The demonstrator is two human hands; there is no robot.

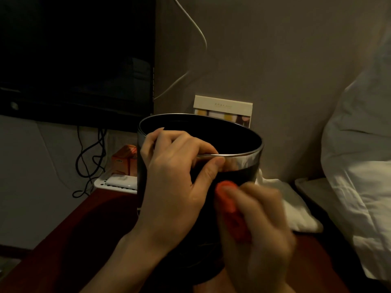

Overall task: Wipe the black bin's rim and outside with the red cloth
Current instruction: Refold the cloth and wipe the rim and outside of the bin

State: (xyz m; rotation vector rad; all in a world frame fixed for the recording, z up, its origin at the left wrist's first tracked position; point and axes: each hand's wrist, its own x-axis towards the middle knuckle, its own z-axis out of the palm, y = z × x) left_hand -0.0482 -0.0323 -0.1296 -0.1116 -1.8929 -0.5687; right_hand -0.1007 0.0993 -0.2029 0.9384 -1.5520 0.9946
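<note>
right hand (257,216) motion-blurred, half hiding red cloth (231,214)

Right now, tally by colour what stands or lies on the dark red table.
Black: 1, the bin
Red: 1, the cloth, held against the bin
Orange: 1, a box
White: 2, a tray and a crumpled cloth
Total: 5

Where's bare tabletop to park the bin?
Free: dark red tabletop, left of the black bin, in front of the white tray. Crowded: right of the bin, white cloth and bedding; behind, card and orange boxes.
</note>
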